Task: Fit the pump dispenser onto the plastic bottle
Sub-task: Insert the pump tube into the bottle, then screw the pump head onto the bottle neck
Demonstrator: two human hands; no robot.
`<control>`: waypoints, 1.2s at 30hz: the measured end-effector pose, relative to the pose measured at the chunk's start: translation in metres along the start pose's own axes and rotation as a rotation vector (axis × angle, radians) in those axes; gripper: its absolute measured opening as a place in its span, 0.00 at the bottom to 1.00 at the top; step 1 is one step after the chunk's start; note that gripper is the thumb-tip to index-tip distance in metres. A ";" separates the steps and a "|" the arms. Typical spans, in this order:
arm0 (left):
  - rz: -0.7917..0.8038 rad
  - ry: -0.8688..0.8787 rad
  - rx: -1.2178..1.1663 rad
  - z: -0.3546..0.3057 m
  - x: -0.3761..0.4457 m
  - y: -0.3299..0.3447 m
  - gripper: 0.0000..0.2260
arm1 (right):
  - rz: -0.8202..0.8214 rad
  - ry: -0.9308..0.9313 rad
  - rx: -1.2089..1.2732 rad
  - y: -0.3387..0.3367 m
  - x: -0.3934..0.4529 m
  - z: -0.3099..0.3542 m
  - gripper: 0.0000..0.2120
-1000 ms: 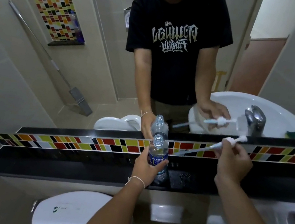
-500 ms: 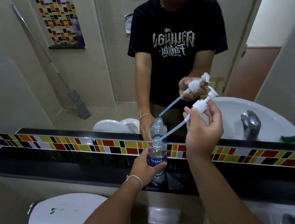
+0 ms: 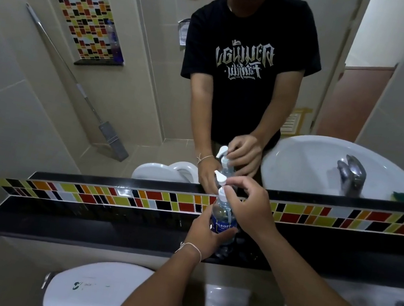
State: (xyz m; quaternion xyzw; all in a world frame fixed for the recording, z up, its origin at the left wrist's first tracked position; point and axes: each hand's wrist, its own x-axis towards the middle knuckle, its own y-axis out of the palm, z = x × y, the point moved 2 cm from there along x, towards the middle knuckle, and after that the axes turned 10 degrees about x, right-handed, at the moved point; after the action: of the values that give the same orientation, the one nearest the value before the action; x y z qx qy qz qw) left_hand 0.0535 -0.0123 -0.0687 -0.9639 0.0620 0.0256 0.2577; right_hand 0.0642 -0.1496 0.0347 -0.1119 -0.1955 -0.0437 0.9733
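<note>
Left hand [image 3: 204,233] wrapped tight around the plastic bottle [image 3: 222,219] on the black ledge [image 3: 76,228], right hand [image 3: 250,209] pinching the pump dispenser [image 3: 221,182] at the bottle's neck

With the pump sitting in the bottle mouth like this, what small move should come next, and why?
Probably twist the collar tight. The white pump dispenser already sits on the neck of the clear blue-labelled plastic bottle, its tube inside. The right hand pinches the collar, and the left hand steadies the bottle on the black ledge. Whether it is threaded cannot be told.
</note>
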 end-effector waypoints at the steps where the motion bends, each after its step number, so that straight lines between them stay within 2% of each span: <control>1: -0.003 0.001 0.008 -0.001 0.000 0.000 0.28 | 0.004 0.008 -0.004 -0.001 -0.003 -0.002 0.05; 8: -0.010 0.013 0.022 0.000 0.001 0.000 0.28 | 0.052 -0.002 -0.088 0.002 -0.006 -0.014 0.08; 12: 0.030 0.007 0.010 0.001 0.002 -0.003 0.30 | 0.189 0.019 -0.122 0.002 -0.001 -0.018 0.08; 15: 0.159 -0.039 0.025 -0.001 0.008 -0.014 0.33 | 0.343 0.161 -0.055 -0.008 0.007 -0.013 0.11; 19: 0.370 -0.068 0.129 -0.015 0.020 -0.032 0.36 | 0.463 0.170 -0.029 -0.013 0.009 -0.011 0.12; 22: 0.400 -0.068 0.183 -0.017 0.019 -0.035 0.38 | 0.378 0.032 -0.155 -0.013 0.004 -0.015 0.10; 24: 0.392 -0.066 0.183 -0.015 0.016 -0.032 0.39 | 0.261 -0.131 -0.280 -0.012 0.001 -0.016 0.14; 26: 0.393 -0.063 0.169 -0.012 0.015 -0.031 0.40 | 0.219 -0.214 -0.342 -0.010 0.001 -0.015 0.14; 31: 0.394 -0.063 0.174 -0.017 0.014 -0.035 0.37 | 0.426 -0.294 -0.372 -0.010 0.003 -0.011 0.07; 36: 0.486 0.006 0.273 -0.023 0.014 -0.033 0.38 | 0.562 -0.195 -0.414 -0.030 0.002 -0.028 0.09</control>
State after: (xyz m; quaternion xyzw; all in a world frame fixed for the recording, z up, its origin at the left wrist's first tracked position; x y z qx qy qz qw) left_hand 0.0721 0.0035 -0.0338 -0.8772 0.2951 0.0750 0.3711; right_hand 0.0726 -0.1855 0.0164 -0.3594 -0.2361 0.1978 0.8809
